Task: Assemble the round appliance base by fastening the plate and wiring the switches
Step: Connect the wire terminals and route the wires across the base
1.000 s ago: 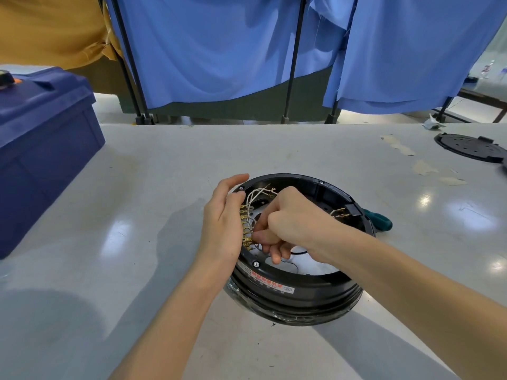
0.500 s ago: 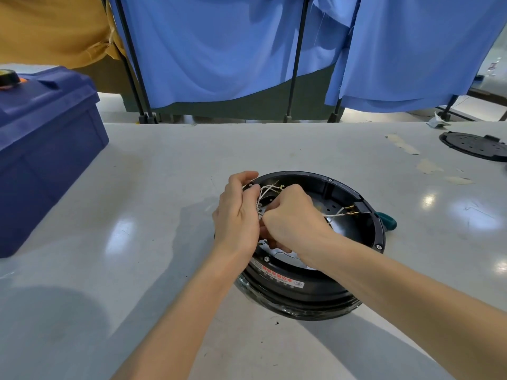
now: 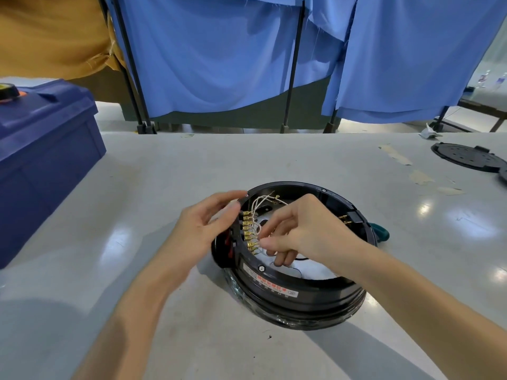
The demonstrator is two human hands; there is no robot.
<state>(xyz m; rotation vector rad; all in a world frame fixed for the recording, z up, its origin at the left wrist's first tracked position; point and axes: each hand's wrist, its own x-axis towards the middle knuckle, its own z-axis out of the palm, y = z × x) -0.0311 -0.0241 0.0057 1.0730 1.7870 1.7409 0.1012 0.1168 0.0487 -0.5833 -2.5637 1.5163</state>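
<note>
Head view: the round black base sits on the grey surface before us. Brass terminals with white wires line its left inner wall. Our right hand reaches inside, its grip pinched on one wire. Our left hand, grip apart, touches the base's left rim. A green handle shows just right of the base, and a blue box stands well to its left.

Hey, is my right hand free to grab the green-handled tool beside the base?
Probably not yet. The right hand is inside the base, pinching a white wire by the brass terminals. The green-handled tool lies just past the right rim with nothing over it, so letting go first should do.
</note>
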